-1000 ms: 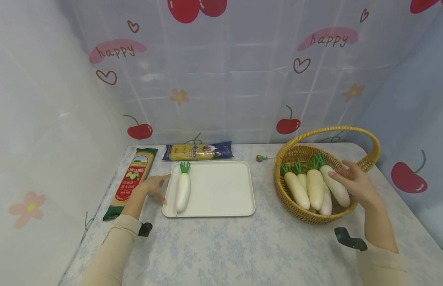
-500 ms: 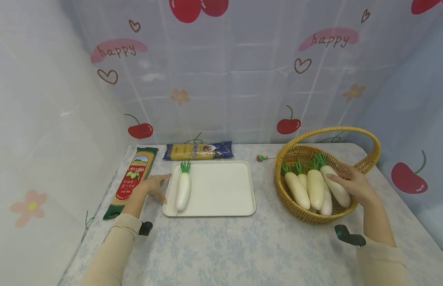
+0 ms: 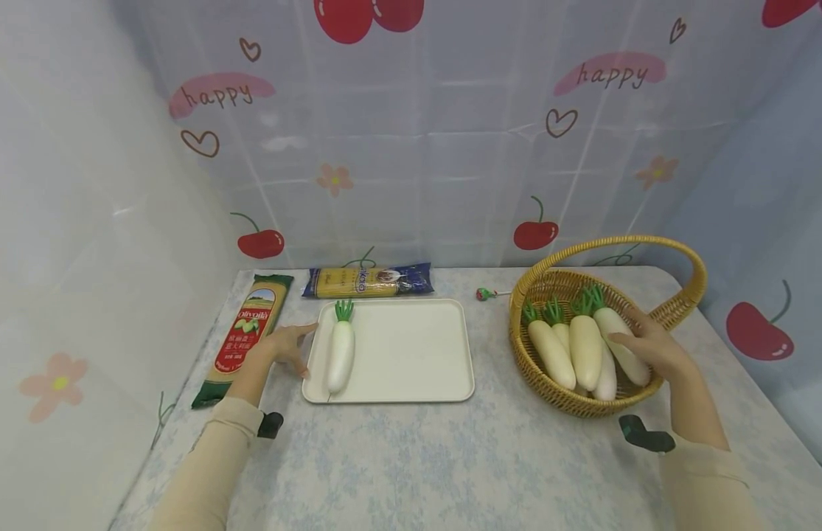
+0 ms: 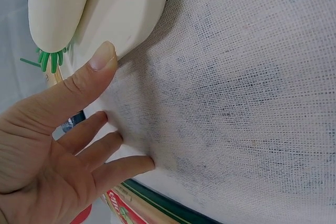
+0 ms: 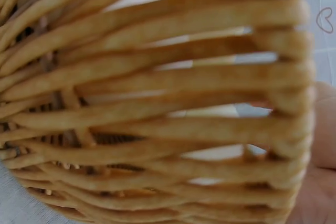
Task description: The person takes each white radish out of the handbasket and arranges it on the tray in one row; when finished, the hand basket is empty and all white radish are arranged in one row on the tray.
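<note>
At the tray's left edge, my left hand (image 3: pixel 290 346) lies with fingers spread and relaxed. In the left wrist view the left hand (image 4: pixel 68 145) has its thumb at the rim of the white tray (image 3: pixel 411 354) and fingertips on the cloth. One white radish (image 3: pixel 341 358) with green leaves lies on that tray. Over the wicker basket (image 3: pixel 556 398), my right hand (image 3: pixel 656 345) grips the rightmost white radish (image 3: pixel 629 361), thumb on its near left side; the other fingers are partly hidden behind it. The basket wall (image 5: pixel 157 108) covers most of the right wrist view.
Several other white radishes (image 3: pixel 585 352) share the basket, whose tall handle (image 3: pixel 616 240) arches above. A red-and-green pasta pack (image 3: pixel 245 335) lies left of the tray, a blue-and-yellow pasta pack (image 3: pixel 367 281) behind it. A lollipop (image 3: pixel 486 293) is left of the basket.
My right hand has moved slightly down and left, its thumb and fingers closing around the rightmost radish. My left hand and the tray have stayed still.
</note>
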Tool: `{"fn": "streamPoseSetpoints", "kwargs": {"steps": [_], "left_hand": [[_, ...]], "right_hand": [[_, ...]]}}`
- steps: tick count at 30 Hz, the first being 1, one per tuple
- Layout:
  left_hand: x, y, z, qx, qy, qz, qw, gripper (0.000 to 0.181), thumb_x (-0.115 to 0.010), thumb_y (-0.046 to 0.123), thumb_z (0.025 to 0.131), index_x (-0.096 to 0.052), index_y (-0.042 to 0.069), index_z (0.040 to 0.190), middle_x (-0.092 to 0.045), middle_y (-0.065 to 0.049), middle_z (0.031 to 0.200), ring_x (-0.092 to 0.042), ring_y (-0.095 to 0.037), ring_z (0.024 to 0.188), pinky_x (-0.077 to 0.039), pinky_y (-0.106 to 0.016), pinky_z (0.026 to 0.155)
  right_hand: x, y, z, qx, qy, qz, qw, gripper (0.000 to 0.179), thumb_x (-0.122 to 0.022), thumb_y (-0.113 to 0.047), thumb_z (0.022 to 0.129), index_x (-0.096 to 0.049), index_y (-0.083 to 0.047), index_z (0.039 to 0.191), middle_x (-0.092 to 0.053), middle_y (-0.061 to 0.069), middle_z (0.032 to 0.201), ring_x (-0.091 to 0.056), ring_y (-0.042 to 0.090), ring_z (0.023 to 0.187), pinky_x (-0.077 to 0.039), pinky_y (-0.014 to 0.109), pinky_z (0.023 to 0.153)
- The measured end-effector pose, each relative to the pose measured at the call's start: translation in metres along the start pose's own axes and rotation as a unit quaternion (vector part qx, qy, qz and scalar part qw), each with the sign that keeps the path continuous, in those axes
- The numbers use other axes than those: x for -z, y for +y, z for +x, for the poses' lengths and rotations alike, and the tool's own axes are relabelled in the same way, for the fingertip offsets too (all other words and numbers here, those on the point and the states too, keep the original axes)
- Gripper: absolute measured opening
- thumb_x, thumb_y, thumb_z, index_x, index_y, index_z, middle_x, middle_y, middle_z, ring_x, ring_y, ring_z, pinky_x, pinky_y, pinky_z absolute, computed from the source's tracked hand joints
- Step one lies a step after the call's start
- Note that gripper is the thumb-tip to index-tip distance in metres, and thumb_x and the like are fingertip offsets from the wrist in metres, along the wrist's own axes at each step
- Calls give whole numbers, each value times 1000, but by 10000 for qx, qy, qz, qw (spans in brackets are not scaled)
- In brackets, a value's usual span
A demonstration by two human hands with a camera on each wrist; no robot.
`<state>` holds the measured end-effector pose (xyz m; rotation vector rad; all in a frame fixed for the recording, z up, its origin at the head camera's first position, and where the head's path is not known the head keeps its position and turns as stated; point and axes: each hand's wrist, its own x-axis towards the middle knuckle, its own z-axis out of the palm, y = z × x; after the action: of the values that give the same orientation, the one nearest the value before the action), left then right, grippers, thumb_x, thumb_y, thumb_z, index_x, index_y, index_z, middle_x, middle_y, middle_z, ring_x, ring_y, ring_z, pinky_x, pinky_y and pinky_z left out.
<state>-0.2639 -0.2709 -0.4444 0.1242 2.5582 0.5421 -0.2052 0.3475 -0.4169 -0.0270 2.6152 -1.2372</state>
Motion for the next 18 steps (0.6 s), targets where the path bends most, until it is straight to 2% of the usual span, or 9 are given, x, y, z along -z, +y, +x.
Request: {"fn": "streamPoseSetpoints", "kwargs": {"steps": [5, 9, 18], "left_hand": [[1, 1, -2, -72, -57, 90, 9999, 109, -89, 18, 60, -26, 6, 149, -39, -32, 140, -36, -45, 129, -41, -53, 99], [1, 1, -3, -88, -83, 118, 9999, 110, -89, 19, 61, -25, 6, 149, -39, -32, 139, -37, -45, 129, -41, -53, 99], [1, 1, -3, -92, -104, 25, 9999, 109, -89, 17, 61, -25, 5, 149, -37, -32, 140, -36, -45, 129, -41, -52, 99]], "right_hand": [[-3, 4, 0, 101, -51, -66, 9999, 78, -49, -20, 97, 5, 15, 143, -6, 48, 139, -19, 65, 122, -32, 69, 94], [-4, 5, 0, 148, -95, -128, 9998, 77, -50, -15, 96, 3, 16, 142, -10, 49, 138, -25, 64, 120, -35, 68, 91], [1, 0, 5, 141, -236, -799, 9964, 75, -53, -13, 92, -6, 22, 139, -24, 48, 131, -36, 61, 112, -45, 61, 81]]}}
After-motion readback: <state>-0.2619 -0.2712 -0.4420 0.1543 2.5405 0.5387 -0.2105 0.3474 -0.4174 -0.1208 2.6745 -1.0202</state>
